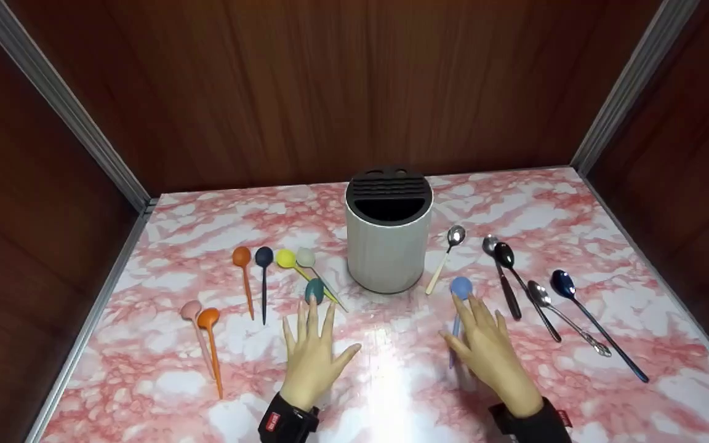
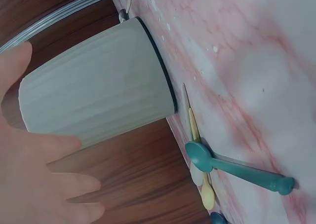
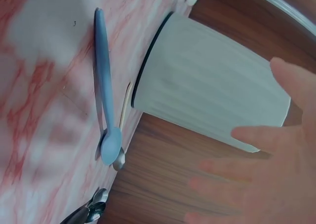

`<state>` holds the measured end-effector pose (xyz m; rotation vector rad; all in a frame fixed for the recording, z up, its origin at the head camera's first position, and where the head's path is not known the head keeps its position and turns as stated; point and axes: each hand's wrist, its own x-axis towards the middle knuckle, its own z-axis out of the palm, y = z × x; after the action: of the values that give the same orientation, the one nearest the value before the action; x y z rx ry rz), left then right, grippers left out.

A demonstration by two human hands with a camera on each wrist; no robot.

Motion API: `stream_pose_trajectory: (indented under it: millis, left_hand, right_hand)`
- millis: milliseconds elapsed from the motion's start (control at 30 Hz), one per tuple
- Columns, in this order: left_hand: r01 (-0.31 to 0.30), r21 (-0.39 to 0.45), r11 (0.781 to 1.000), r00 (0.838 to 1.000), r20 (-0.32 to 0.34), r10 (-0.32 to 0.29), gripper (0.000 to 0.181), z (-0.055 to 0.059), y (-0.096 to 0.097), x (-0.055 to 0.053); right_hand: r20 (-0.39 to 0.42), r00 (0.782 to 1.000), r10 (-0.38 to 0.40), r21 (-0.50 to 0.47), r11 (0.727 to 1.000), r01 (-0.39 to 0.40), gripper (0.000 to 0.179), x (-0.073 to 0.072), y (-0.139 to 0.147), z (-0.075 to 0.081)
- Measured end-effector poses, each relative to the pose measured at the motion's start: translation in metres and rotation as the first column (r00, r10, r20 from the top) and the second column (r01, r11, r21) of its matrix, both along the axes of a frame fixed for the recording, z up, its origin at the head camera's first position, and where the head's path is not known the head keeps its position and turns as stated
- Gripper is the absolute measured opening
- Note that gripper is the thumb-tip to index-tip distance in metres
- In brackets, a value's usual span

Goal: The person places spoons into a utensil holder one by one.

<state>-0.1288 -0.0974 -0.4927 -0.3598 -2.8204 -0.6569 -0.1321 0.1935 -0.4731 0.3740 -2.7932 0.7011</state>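
My left hand (image 1: 310,363) hovers palm down with its fingers spread, holding nothing. Under its fingertips lies a teal spoon (image 2: 242,172), its handle hidden by the hand in the head view. My right hand (image 1: 487,351), also spread and holding nothing, is above a light blue spoon (image 3: 106,86). Between and beyond the hands stands a pale ribbed utensil holder (image 1: 386,258) with a black slotted lid (image 1: 391,184). Just past the teal spoon, a yellow spoon (image 1: 285,258) crosses a pale grey-green spoon (image 1: 306,257).
Left lie a brown-orange spoon (image 1: 242,256), navy spoon (image 1: 264,256), pink spoon (image 1: 191,309) and orange spoon (image 1: 208,318). Right are a cream-handled spoon (image 1: 456,235), several metal spoons and a dark blue spoon (image 1: 563,283). Wooden panels (image 1: 354,92) wall the marbled table (image 1: 237,215).
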Motion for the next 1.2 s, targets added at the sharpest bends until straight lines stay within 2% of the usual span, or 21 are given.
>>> stream_pose_trajectory:
  millis: [100,167,300,367,467,567,867,1000,1100,1200]
  left_hand:
    - [0.015,0.017,1.000,1.000,-0.019,-0.014,0.074,0.001,-0.002,0.001]
    - [0.034,0.028,0.999,0.998,-0.048,-0.033,0.069,0.002,-0.004,0.002]
    - [0.063,0.006,0.998,0.986,-0.156,-0.061,0.053,0.000,-0.008,0.004]
    - [0.071,-0.004,0.997,0.975,-0.212,-0.070,0.045,-0.002,-0.009,0.005]
    - [0.085,-0.006,0.996,0.957,-0.277,-0.083,0.036,-0.005,-0.011,0.006]
    - [0.104,0.001,0.995,0.946,-0.309,-0.098,0.031,-0.007,-0.012,0.007]
    - [0.151,-0.002,0.988,0.939,-0.313,-0.144,0.026,-0.011,-0.016,0.012]
    - [0.163,-0.005,0.987,0.939,-0.305,-0.157,0.025,-0.011,-0.016,0.016]
    - [0.169,-0.006,0.986,0.946,-0.279,-0.164,0.025,-0.011,-0.016,0.019]
    - [0.174,-0.007,0.985,0.953,-0.249,-0.170,0.024,-0.013,-0.016,0.020]
  right_hand:
    - [-0.022,1.000,0.000,-0.018,1.000,0.000,0.058,-0.001,0.003,0.001]
    - [-0.065,0.998,-0.004,-0.040,0.999,0.001,0.054,-0.003,0.006,0.002]
    - [-0.145,0.989,-0.025,-0.080,0.997,0.014,0.041,-0.011,0.015,0.002]
    - [-0.139,0.990,-0.040,-0.099,0.995,0.026,0.035,-0.018,0.020,0.001]
    - [-0.064,0.996,-0.066,-0.118,0.991,0.058,0.027,-0.027,0.025,0.000]
    - [0.031,0.996,-0.088,-0.133,0.987,0.092,0.021,-0.036,0.031,-0.001]
    - [0.225,0.972,-0.074,-0.114,0.988,0.102,0.023,-0.059,0.042,-0.006]
    - [0.338,0.938,-0.077,-0.127,0.984,0.127,0.023,-0.069,0.043,-0.007]
    - [0.422,0.903,-0.085,-0.147,0.976,0.160,0.020,-0.075,0.044,-0.009]
    - [0.473,0.877,-0.084,-0.162,0.970,0.180,0.022,-0.079,0.043,-0.012]
